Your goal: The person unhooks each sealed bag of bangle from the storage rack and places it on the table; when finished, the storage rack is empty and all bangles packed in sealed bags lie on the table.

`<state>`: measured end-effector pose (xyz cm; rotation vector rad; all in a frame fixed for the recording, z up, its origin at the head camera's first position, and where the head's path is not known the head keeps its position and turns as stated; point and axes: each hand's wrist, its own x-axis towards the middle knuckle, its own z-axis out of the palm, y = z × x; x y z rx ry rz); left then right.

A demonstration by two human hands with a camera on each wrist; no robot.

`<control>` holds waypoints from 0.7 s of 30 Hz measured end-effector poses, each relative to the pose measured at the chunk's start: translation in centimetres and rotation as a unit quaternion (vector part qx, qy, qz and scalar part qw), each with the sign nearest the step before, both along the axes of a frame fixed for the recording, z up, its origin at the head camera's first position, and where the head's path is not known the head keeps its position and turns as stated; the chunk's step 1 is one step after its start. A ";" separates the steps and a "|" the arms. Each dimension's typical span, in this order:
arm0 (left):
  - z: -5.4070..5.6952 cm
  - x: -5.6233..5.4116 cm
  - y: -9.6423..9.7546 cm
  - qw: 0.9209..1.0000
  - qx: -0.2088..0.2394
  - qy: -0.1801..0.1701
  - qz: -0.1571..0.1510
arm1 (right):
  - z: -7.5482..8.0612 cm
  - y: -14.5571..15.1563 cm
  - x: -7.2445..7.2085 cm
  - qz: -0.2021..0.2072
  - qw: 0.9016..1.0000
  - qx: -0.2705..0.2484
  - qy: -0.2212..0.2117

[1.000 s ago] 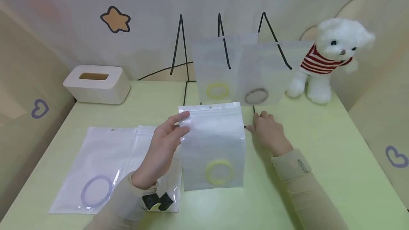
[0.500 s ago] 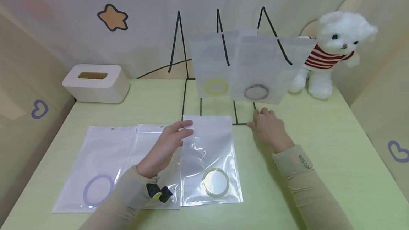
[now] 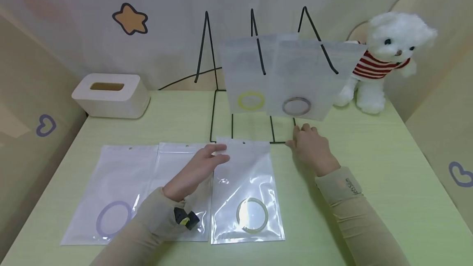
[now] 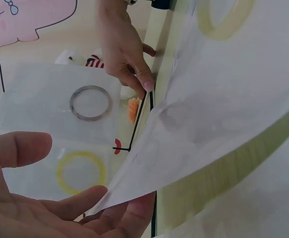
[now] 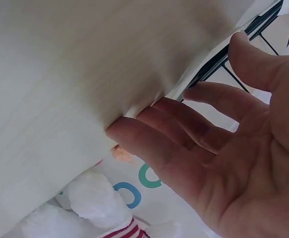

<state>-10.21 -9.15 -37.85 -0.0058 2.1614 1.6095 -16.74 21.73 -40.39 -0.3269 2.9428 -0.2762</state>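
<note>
On the tabletop [image 3: 369, 151], seen from the head view, a clear bag with a pale yellow ring [image 3: 246, 190] lies flat, beside two other bags: a middle bag [image 3: 173, 163] and a bag with a purple ring [image 3: 114, 192]. They make one row, edges touching or slightly overlapping. The left hand [image 3: 197, 168] pinches the upper left corner of the yellow-ring bag, the thumb above and the fingers under, I judge to guide it in line with its neighbours. The right hand [image 3: 312, 146] rests with relaxed fingers at the foot of the black wire rack [image 3: 255, 48], probably to keep the rack steady. Two frosted bags hang on the rack, one with a yellow ring [image 3: 244, 77] and one with a grey ring [image 3: 306, 81]. A tissue box [image 3: 111, 95] and a white plush bear [image 3: 388, 60] stand further back.

From the left wrist view, the bag's corner [image 4: 194, 129] lies between the thumb and the fingers [image 4: 75, 206] of the left hand, a little lifted from the surface. The right hand [image 4: 122, 49] is visible at the wire base.

From the right wrist view, the right hand [image 5: 223, 148] is spread and holds nothing; its fingertips touch the tabletop next to the black wire [image 5: 233, 49].
</note>
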 end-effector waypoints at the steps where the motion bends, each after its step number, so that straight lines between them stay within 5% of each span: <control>1: -0.1 0.0 0.0 1.000 -0.001 -0.002 -0.001 | 0.0 0.0 0.0 -0.001 1.000 0.000 0.000; 8: -0.5 -0.3 -0.2 0.999 -0.030 -0.004 -0.043 | 0.1 0.0 0.0 -0.001 1.000 0.001 -0.004; 14: -0.6 -0.2 0.1 0.995 -0.082 0.037 -0.050 | 0.1 -0.1 0.0 -0.002 1.000 0.002 -0.006; 18: -1.0 -0.1 0.2 0.985 -0.124 0.087 -0.079 | 0.2 -0.1 0.0 -0.004 1.000 0.000 -0.007; 21: -1.3 0.0 0.4 0.971 -0.171 0.124 -0.113 | 0.0 -0.1 0.1 -0.005 1.000 0.001 -0.006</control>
